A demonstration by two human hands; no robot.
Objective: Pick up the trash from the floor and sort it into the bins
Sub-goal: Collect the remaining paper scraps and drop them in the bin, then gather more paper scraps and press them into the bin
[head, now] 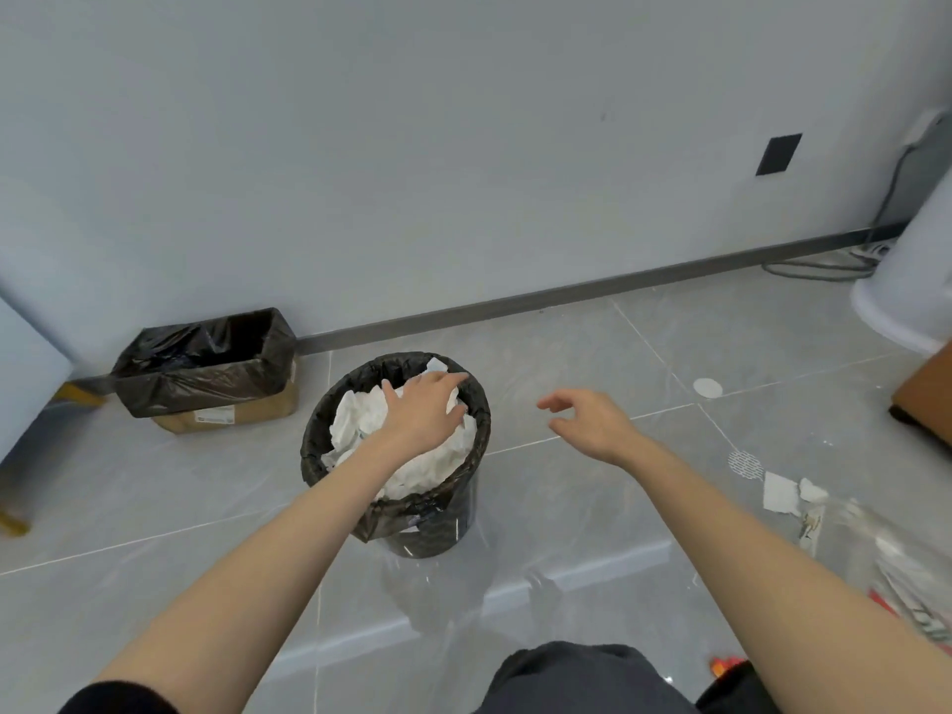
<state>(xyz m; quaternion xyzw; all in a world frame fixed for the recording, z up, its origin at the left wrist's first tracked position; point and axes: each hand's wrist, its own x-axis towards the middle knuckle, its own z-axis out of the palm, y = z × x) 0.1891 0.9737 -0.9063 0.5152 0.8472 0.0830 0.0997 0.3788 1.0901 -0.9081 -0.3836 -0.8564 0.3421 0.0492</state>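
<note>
Nearest, on the floor (pixel 566 507) at far R: a clear plastic bag (pixel 876 548) w/ printed stuff inside, too blurred to read. Just beyond it lies a torn white paper scrap (pixel 780 492). R hand (pixel 592 425) hovers over the tiles R of the round bin, palm down, fingers loosely bent, holding nothing. L hand (pixel 422 409) lies palm down, fingers fairly straight and spread, on the white paper (pixel 355 420) heaped to the rim of the round bin (pixel 309 445), which has a black liner. Further back L, against the wall: a cardboard box (pixel 268 407) lined w/ a black bag (pixel 206 383). White label (pixel 214 417) on the box front, text unreadable.
</note>
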